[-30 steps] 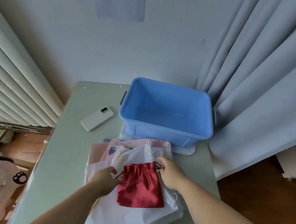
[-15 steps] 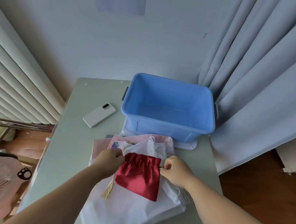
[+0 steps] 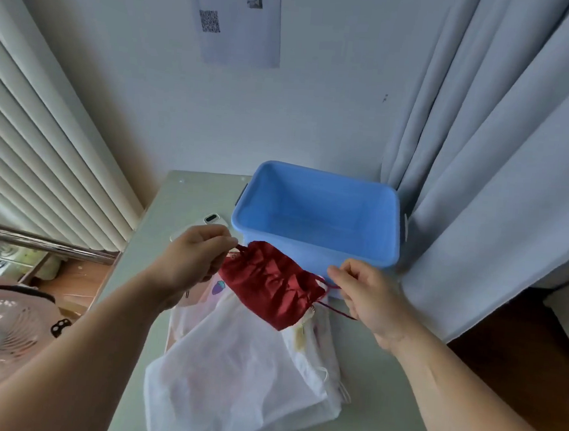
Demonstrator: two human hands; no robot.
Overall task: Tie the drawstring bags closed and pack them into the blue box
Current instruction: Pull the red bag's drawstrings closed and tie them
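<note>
A small red satin drawstring bag [image 3: 268,283] hangs in the air in front of the blue box [image 3: 314,247], stretched between my hands. My left hand [image 3: 194,256] pinches the cord at the bag's left end. My right hand [image 3: 363,291] pinches the dark red cord at its right end. The blue box stands open, nothing visible inside it, at the table's far right. Under the red bag lies a pile of white drawstring bags [image 3: 232,370] and a pink one with a printed fruit [image 3: 217,288].
A white phone [image 3: 210,220] lies left of the box, partly behind my left hand. The grey-green table [image 3: 176,197] ends at the wall. Blinds are on the left, a curtain [image 3: 480,195] on the right. A pink fan [image 3: 2,330] stands below left.
The red bag has been lifted off the pile and raised toward the box, with both hands pulling its cords apart. The camera has tilted upward.
</note>
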